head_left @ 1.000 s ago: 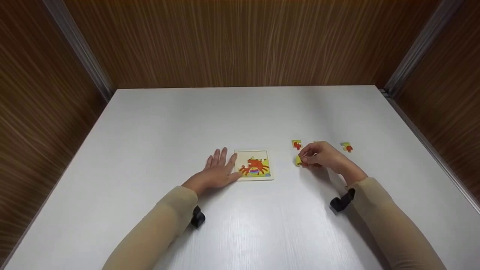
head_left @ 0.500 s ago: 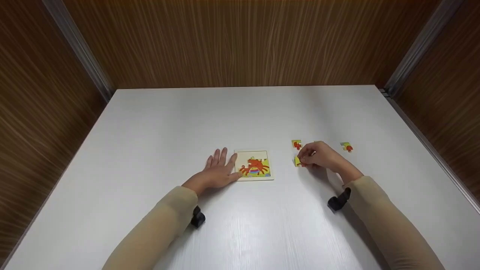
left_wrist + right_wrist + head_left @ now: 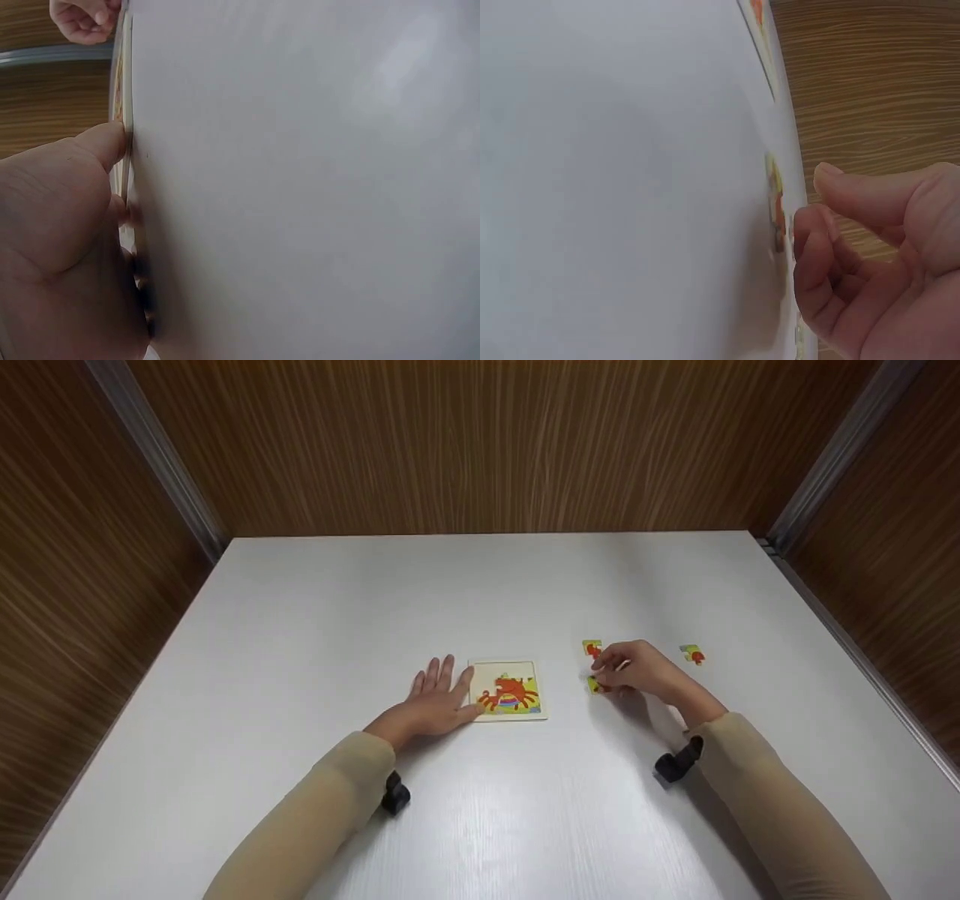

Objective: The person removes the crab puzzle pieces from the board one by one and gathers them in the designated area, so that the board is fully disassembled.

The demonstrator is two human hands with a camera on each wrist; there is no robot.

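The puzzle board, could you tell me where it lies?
In the head view the puzzle board lies mid-table, its left edge against the left hand.

White table [image 3: 300, 622]; wood-panelled walls [image 3: 480, 442]; far loose piece [image 3: 692, 653].

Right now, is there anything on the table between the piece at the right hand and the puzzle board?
Nothing visible. The right hand pinches a yellow piece; only bare table separates it from the puzzle board, steadied by the left hand.

A recording booth: bare white table [image 3: 480, 592] boxed in by wood-panelled walls [image 3: 480, 442].
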